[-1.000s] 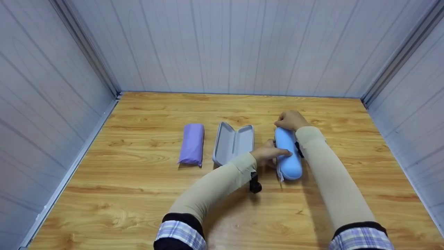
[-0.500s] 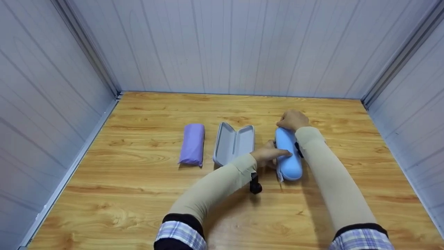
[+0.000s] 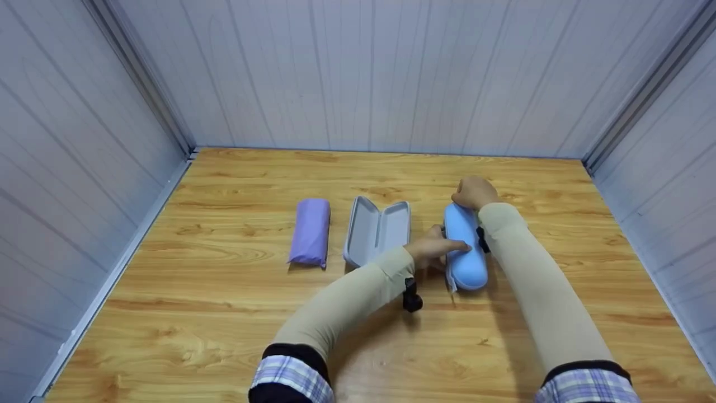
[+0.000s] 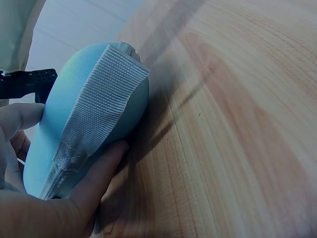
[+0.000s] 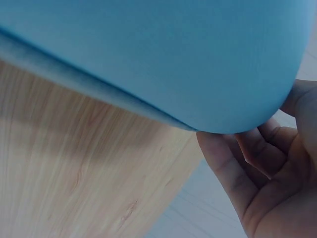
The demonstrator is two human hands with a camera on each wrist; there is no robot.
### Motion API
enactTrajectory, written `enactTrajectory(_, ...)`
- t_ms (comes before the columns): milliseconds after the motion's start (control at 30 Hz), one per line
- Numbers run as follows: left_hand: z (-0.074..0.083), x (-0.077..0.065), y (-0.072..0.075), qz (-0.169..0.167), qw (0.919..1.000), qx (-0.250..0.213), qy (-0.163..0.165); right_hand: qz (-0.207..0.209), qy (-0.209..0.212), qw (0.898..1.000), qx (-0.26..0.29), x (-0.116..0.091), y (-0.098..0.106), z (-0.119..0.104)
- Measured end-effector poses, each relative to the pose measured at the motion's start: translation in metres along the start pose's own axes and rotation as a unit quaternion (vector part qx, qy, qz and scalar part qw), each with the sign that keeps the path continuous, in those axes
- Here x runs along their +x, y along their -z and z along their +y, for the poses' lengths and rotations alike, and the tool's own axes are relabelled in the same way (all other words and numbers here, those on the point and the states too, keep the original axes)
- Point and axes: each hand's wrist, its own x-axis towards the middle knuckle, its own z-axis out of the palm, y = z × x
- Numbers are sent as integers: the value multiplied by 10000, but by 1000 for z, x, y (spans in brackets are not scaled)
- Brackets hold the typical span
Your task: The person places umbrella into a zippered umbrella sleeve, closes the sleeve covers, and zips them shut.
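A blue zippered glasses case [image 3: 464, 268] stands on its long edge on the table, right of centre. My left hand [image 3: 433, 246] grips it from the left, thumb on one face and fingers on the other. In the left wrist view, a grey fabric tab [image 4: 106, 94] covers the near end, with the zipper running below it. My right hand [image 3: 475, 193] is at the far end, fingers curled against the case's rounded corner. The right wrist view shows the seam [image 5: 109, 91] leading to those fingertips [image 5: 213, 144]; any zipper pull there is hidden.
Left of the blue case, an opened grey hard case [image 3: 363, 232] lies with both halves spread. A purple wrapped bundle [image 3: 310, 232] lies farther left. The wooden table [image 3: 224, 313] is bounded by pale panel walls [image 3: 369, 78] at the back and sides.
My right hand has shifted slightly to the right around the far end of the blue glasses case. The left hand and the case stay almost still.
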Motion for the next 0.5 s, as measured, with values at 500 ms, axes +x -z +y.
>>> enactTrajectory(500, -1, 1, -2, 56, 10000, 0, 14, 148, -256, 9982, 523, -2, 1, 11)
